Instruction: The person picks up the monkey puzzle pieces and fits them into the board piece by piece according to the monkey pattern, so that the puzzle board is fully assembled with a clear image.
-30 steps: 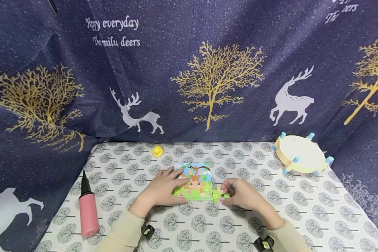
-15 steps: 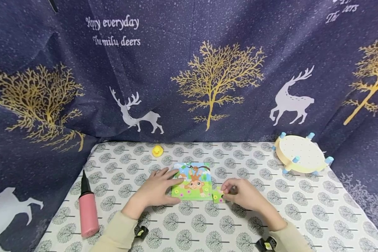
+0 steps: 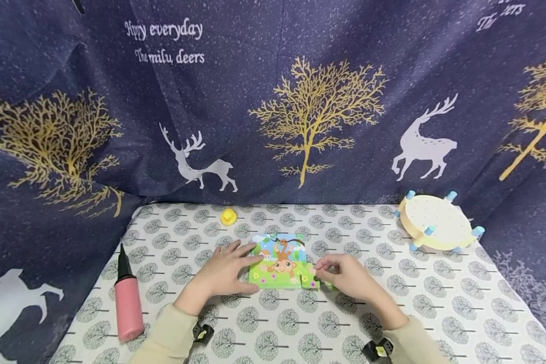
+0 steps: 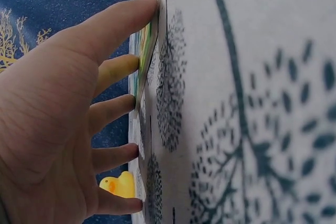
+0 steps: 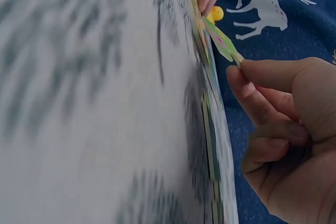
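Observation:
A monkey jigsaw puzzle (image 3: pixel 277 247) lies flat at the middle of the table. My right hand (image 3: pixel 348 275) pinches a green flowered puzzle piece (image 3: pixel 310 281) between thumb and index finger, and the piece overlaps the puzzle's lower right corner. In the right wrist view that puzzle piece (image 5: pixel 221 43) tilts off the surface, its far end down by the puzzle. Another green puzzle piece (image 3: pixel 329 286) shows partly under the right hand. My left hand (image 3: pixel 223 273) spreads its fingers along the puzzle's left side, with thumb and index fingertips (image 4: pixel 149 6) at its edge.
A yellow rubber duck (image 3: pixel 228 217) sits behind the puzzle, to the left. At the left stands a pink hand pump (image 3: pixel 129 308) with a black nozzle. A cream stool-like toy with blue legs (image 3: pixel 437 222) lies upturned at the back right. A dark curtain (image 3: pixel 255 101) hangs behind the table.
My right hand has raised the flowered puzzle piece and brought it left over the puzzle's corner, uncovering part of another piece. My left hand has slid slightly left, off the picture.

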A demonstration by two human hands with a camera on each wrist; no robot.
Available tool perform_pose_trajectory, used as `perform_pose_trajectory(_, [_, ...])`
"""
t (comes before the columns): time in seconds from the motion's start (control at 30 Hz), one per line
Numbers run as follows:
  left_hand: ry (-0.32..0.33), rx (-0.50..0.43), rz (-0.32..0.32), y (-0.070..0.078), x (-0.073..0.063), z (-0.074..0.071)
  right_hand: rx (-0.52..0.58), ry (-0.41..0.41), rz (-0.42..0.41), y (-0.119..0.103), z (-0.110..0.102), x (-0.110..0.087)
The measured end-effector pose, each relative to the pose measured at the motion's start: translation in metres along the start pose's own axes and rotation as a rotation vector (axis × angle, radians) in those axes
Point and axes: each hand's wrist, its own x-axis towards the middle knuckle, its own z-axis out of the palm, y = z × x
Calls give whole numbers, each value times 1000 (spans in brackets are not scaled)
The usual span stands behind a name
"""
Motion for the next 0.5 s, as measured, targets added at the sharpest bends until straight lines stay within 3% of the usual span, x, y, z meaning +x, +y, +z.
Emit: perform_pose_trajectory(0.5, [16,-15,-24,1,2,3,28,0,-30,-29,48,40])
